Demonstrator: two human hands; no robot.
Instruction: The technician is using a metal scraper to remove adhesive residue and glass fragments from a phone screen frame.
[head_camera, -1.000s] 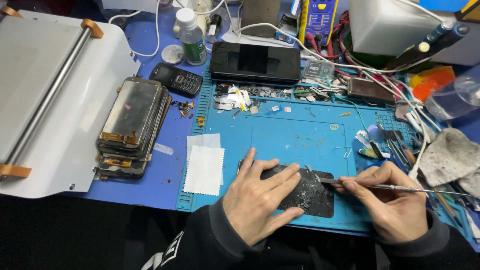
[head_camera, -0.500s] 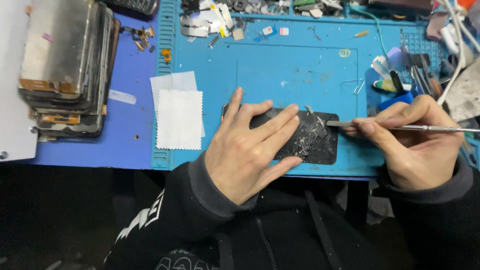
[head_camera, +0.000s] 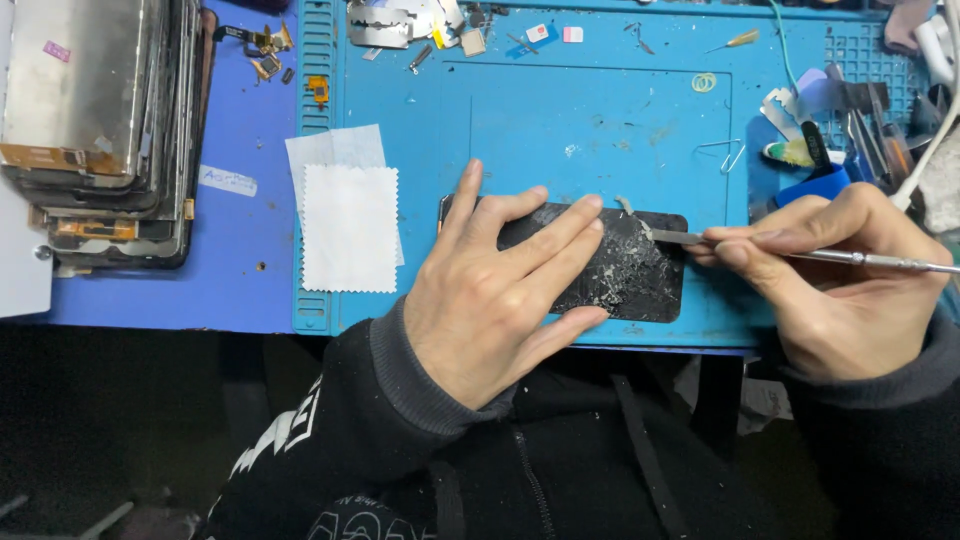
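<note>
The blue work mat (head_camera: 600, 120) serves as the landmark. On its near edge lies a black phone panel (head_camera: 640, 275), dusted with pale flakes and scrapings on its right half. Left of the panel, still on the mat's left part, sit 2 white cloth squares (head_camera: 348, 228), the upper one with a zigzag edge overlapping a plainer sheet. Off the mat's left edge, on the darker blue surface, lies a small pale label strip (head_camera: 227, 181) with faint writing, and beyond it a stack of phone screens (head_camera: 100, 130), with a small pink sticker (head_camera: 57, 51) on the top one near its far left corner. Along the mat's far edge are scattered small parts, including a razor blade (head_camera: 380, 24) and a small pink-white card (head_camera: 572, 34). At the mat's right edge stand assorted tools and a blue holder (head_camera: 825, 185).

The left hand (head_camera: 490, 295) lies flat and spread on the panel's left half, fingers extended and pressing it down to the mat, thumb pointing away toward the mat's middle. The right hand (head_camera: 840, 275), just past the mat's near right corner, is closed in a pen-like pinch around a slim metal scraper (head_camera: 800, 252), whose flat tip touches the panel's upper right area among the flakes.
</note>
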